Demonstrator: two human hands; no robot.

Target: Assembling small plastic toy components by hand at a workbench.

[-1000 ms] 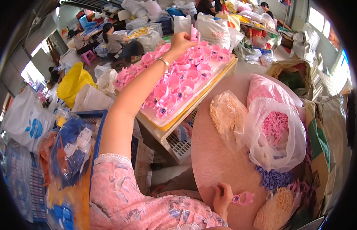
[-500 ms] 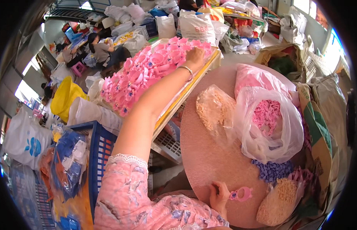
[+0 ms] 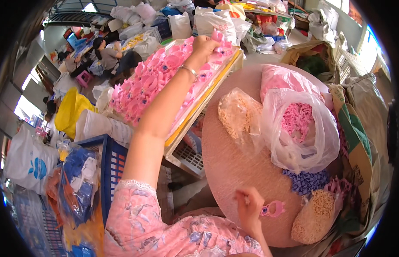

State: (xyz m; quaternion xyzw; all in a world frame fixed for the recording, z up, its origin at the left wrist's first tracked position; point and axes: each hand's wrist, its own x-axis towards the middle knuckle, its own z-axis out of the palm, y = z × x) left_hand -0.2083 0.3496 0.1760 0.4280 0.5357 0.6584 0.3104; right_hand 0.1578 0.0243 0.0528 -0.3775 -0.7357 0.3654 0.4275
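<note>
My left hand (image 3: 203,48) is stretched out over a shallow tray (image 3: 228,70) heaped with pink plastic pieces (image 3: 158,77). Its fingers are closed on one pink plastic piece (image 3: 218,36), lifted at the tray's far end. Low over the round table (image 3: 233,171), my right hand (image 3: 251,206) has its fingers curled together; whatever they hold is too small to make out. Just right of it lies a single pink ring-shaped piece (image 3: 276,208) with small ears and a blue detail.
On the table are an open clear bag of small pink parts (image 3: 297,122), a bag of beige parts (image 3: 238,115), a blue pile (image 3: 308,182) and another beige bag (image 3: 313,220). A blue crate (image 3: 106,171) stands left. Other people (image 3: 106,55) sit farther back.
My left hand has moved slightly left and up and now raises a pink piece from the tray. My right hand has lifted a little, its fingers drawn together.
</note>
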